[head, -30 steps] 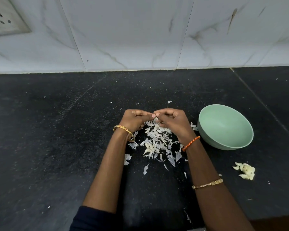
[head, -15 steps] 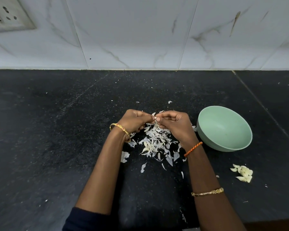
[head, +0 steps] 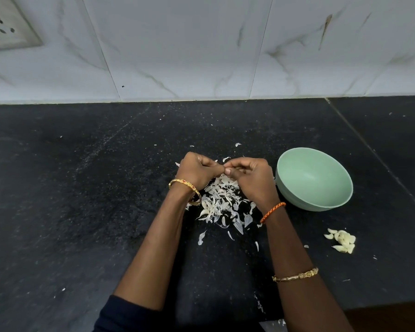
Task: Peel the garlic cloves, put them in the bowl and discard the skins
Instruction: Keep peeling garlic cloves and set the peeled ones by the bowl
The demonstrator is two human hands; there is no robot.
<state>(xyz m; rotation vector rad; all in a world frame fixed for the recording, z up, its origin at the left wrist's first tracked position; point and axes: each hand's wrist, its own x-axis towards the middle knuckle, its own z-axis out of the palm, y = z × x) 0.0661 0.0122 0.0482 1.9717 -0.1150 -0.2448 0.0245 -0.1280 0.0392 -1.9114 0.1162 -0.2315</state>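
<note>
Hands unmoved over skins, left hand, right hand fingertips pinched together, contents hidden

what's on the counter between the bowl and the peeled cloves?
Head view: nothing. The stretch of counter between the bowl and the peeled cloves is bare. The skins lie further left, under the hands.

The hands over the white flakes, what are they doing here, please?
A person is peeling garlic. Both hands, left and right, meet at the fingertips and pinch something small, mostly hidden. Below them lies a pile of skins on the counter. The green bowl looks empty; peeled cloves lie beside it.
</note>
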